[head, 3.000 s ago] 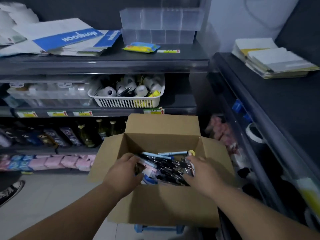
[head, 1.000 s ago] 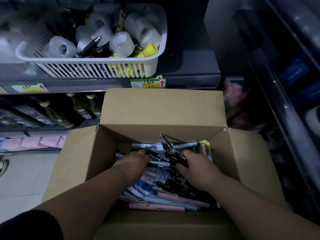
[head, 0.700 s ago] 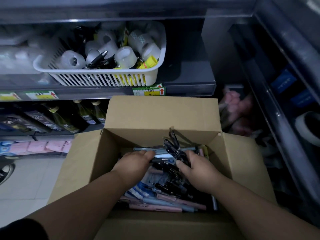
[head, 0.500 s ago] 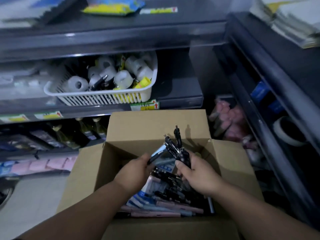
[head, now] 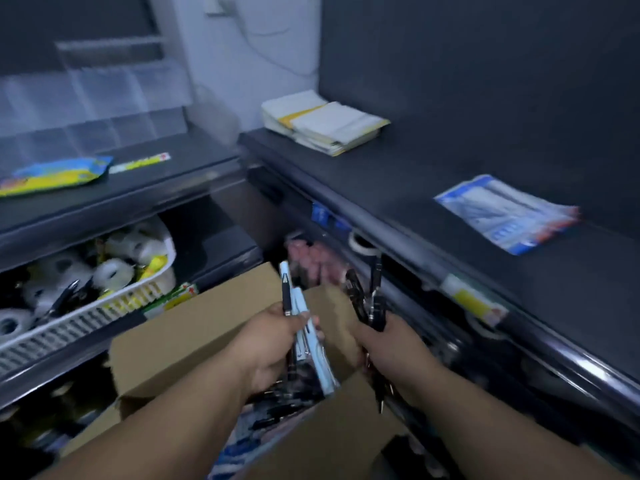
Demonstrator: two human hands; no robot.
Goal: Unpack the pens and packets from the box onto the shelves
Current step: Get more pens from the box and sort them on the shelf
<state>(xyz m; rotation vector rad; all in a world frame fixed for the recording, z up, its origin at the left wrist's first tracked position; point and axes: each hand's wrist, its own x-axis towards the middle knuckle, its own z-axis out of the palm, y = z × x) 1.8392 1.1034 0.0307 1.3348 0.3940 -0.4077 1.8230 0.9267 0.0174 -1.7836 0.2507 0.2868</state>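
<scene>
Pens (head: pixel 367 299) of glossy black plastic bristle from my right hand (head: pixel 388 344) - fingers wrapped tight round the bundle, clips splaying upward. My left hand (head: pixel 273 341) is curled round a slim black pen (head: pixel 286 296) and a few pale blue pens (head: pixel 298 303), barrels upright, thumb pressed across them. Both fists hang over the open cardboard box (head: pixel 194 337), matte brown with its flaps folded out. Inside it, under my left wrist, lie more dark pens and blue-and-white packets (head: pixel 235 445), too blurred to count.

To my right runs a dark, smooth shelf (head: pixel 415 174), its rounded front lip just beyond the black bundle. A flat blue-and-white packet (head: pixel 505 213) lies on it, and farther back a squared stack of pale paper pads (head: pixel 325 123). On the left, a white slotted plastic basket (head: pixel 104 306) holds rolls of tape (head: pixel 110 271); the box's far flap rises just in front of it. Above sit a crinkly yellow-and-blue packet (head: pixel 55 174) and a clear plastic organiser (head: pixel 93 98).
</scene>
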